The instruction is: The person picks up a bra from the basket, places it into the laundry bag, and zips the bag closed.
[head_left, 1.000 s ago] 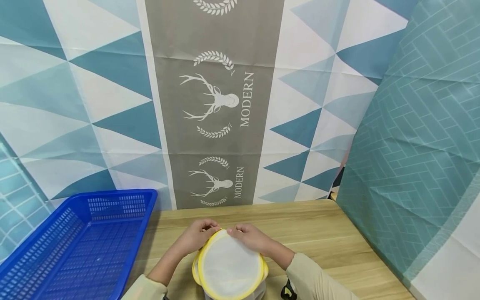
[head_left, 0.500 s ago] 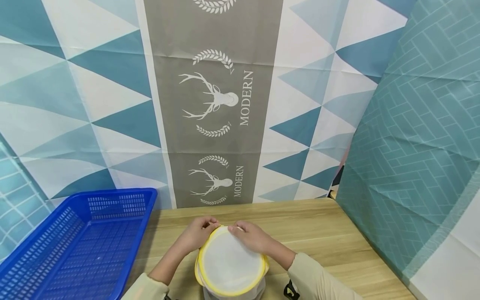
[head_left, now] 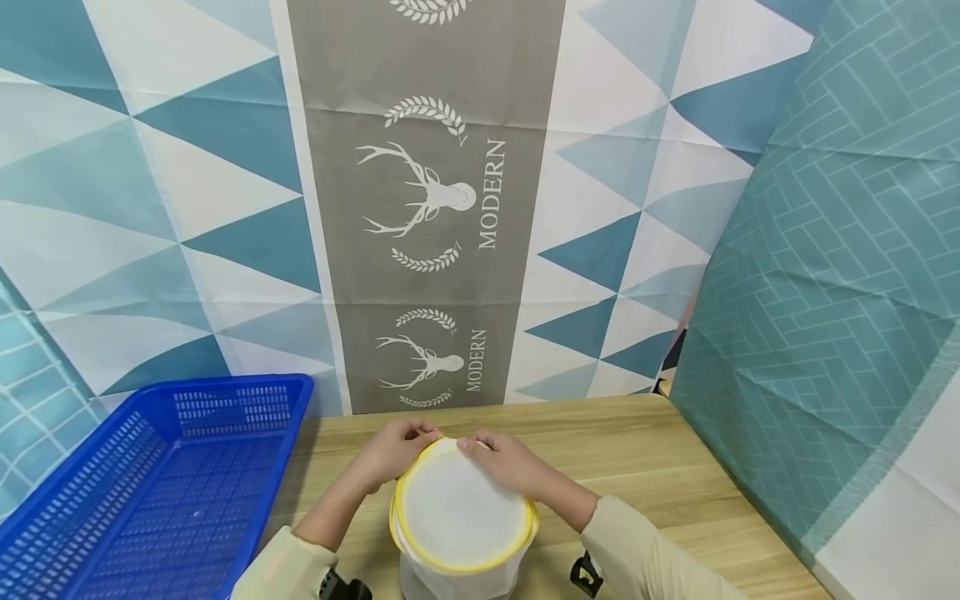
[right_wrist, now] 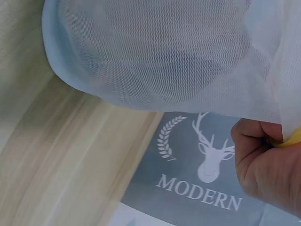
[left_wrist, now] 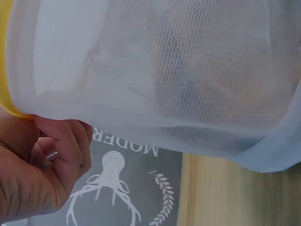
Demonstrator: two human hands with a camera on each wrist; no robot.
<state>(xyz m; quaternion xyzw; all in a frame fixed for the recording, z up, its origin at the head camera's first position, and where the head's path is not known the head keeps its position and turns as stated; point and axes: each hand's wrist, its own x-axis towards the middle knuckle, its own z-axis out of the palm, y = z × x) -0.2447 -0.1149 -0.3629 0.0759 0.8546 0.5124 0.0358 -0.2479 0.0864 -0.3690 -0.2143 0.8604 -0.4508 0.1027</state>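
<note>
Through the head view I see the left hand (head_left: 397, 452) and the right hand (head_left: 506, 464) each pinching the far edge of the yellow rim (head_left: 467, 570) of a white mesh bag (head_left: 461, 504), just beside each other. The bag is over the wooden table (head_left: 622, 467), to the right of the blue basket (head_left: 198, 483); I can't tell whether its base touches the wood.

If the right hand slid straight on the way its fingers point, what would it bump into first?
Beyond the yellow rim that the right hand pinches, probably the left hand, close by at the same rim; depth is hard to judge.
</note>
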